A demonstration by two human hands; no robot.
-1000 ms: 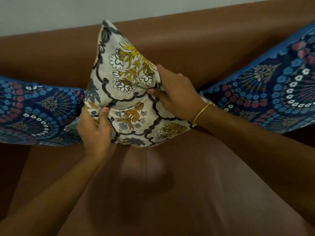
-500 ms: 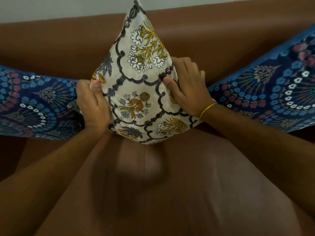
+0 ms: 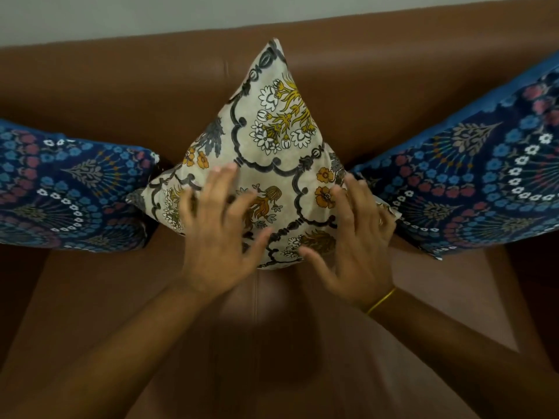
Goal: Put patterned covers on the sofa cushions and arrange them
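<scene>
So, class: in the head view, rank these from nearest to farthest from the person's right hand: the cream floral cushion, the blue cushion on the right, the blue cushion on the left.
1. Cream floral cushion, centre: the right hand lies against it.
2. Blue cushion on the right, just beside that hand.
3. Blue cushion on the left, across the sofa, beyond the left hand.

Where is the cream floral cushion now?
In the head view, the cream floral cushion stands on one corner at the sofa's middle, against the backrest, between two blue cushions.

No readable text, labels, numbers visible; cushion prints apparently floral only.
</scene>
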